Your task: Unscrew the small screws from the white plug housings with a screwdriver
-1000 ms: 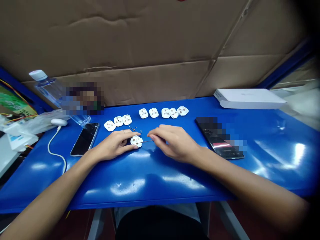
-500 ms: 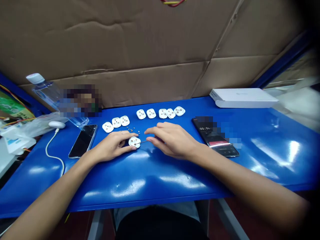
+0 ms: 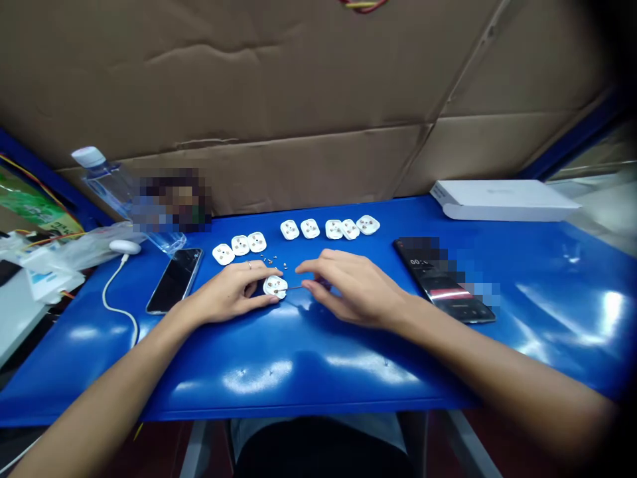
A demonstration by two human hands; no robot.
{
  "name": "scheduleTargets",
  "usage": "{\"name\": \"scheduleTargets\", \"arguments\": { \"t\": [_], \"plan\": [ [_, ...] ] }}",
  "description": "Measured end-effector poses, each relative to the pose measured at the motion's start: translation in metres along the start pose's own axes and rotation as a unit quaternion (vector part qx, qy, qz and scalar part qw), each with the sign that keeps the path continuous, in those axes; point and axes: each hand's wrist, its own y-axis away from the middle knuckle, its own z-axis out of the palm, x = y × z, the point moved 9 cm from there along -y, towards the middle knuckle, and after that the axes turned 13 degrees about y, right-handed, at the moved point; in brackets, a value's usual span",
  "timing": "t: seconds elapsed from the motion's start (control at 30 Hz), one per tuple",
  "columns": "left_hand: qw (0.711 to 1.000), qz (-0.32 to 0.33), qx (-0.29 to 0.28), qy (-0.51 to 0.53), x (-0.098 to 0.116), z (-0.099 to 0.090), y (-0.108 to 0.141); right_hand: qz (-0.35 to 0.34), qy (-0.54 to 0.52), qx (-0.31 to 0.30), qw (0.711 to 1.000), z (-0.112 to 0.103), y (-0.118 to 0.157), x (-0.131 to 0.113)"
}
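My left hand [image 3: 237,290] steadies a small white plastic plug part [image 3: 275,287] on the table, its thumb and index finger around the edges. The part is squarish with rounded corners and has small brass-coloured metal pieces inside. My right hand [image 3: 354,287] is closed on a thin screwdriver [image 3: 294,287]; the handle is mostly hidden by the fingers. The shaft runs left, nearly level, and its tip meets the right side of the white part. Just behind, several tiny screws [image 3: 269,259] lie loose near my left fingertips.
Similar white parts [image 3: 310,229] stand in a row at the back. A phone [image 3: 175,281] and a tilted water bottle [image 3: 112,189] are on the left, with a white cable [image 3: 105,292]. At right lie a larger phone [image 3: 438,279] and a white box [image 3: 512,199]. Cardboard [image 3: 298,86] walls the rear.
The whole view has shifted, so everything sits slightly further right. Both hands keep their hold, and the screwdriver tip stays at the white part.
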Motion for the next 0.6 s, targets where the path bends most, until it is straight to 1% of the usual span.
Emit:
{"name": "scheduleTargets", "arguments": {
  "t": [0.13,0.23,0.33,0.43,0.5,0.6],
  "plan": [
    [1.0,-0.01,-0.005,-0.001,-0.0007,0.0007,-0.0001,-0.037,-0.037,0.034,0.998,-0.0079,-0.0016,-0.0081],
    [1.0,0.002,-0.001,0.003,-0.0005,-0.0001,0.0,-0.026,-0.039,0.026,0.999,-0.007,-0.0016,-0.0072],
    [1.0,-0.003,-0.001,0.004,-0.0012,-0.0003,0.0002,-0.004,0.001,0.017,1.0,-0.004,0.0003,-0.0028],
    [1.0,-0.01,-0.004,0.005,-0.001,-0.0003,0.0002,-0.016,0.017,0.02,1.0,-0.0034,0.001,-0.0043],
    [1.0,-0.009,-0.005,0.006,-0.0003,-0.0008,0.0001,-0.03,0.005,0.023,0.999,-0.0045,0.0001,-0.0072],
    [1.0,-0.011,-0.006,0.005,-0.0001,-0.001,0.0,-0.029,-0.021,0.023,0.999,-0.0072,-0.0021,-0.0087]
  ]
}}
